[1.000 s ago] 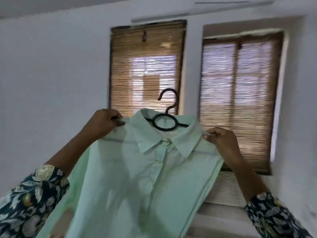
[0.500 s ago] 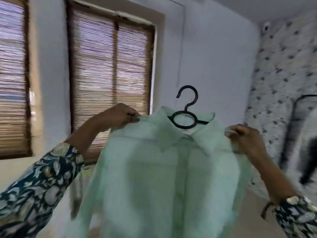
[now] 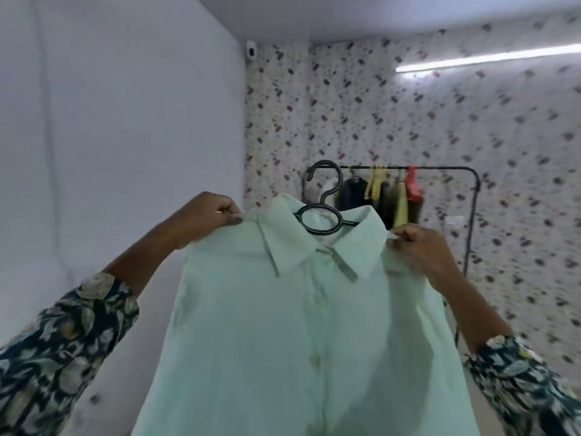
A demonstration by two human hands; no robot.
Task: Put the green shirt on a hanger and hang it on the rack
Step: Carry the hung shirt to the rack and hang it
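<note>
A pale green shirt [image 3: 283, 325] hangs in front of me on a black hanger [image 3: 320, 215], whose hook and ring stick up out of the collar. My left hand [image 3: 207, 212] pinches the shirt's left shoulder, and my right hand [image 3: 418, 243] pinches its right shoulder. Both hold the shirt up at chest height, buttoned front toward me. The black clothes rack [image 3: 471, 196] stands behind the shirt against the patterned wall, its left part hidden by the collar and hook.
Several garments [image 3: 386, 196] in dark, yellow and red hang on the rack's bar. A plain white wall [image 3: 125, 136] runs along the left. A strip light [image 3: 487, 59] glows on the patterned wall, and a small camera [image 3: 251, 51] sits in the corner.
My view has swung right from the bamboo-blind windows to the patterned wall and rack. Both hands keep the same hold on the shirt's shoulders.
</note>
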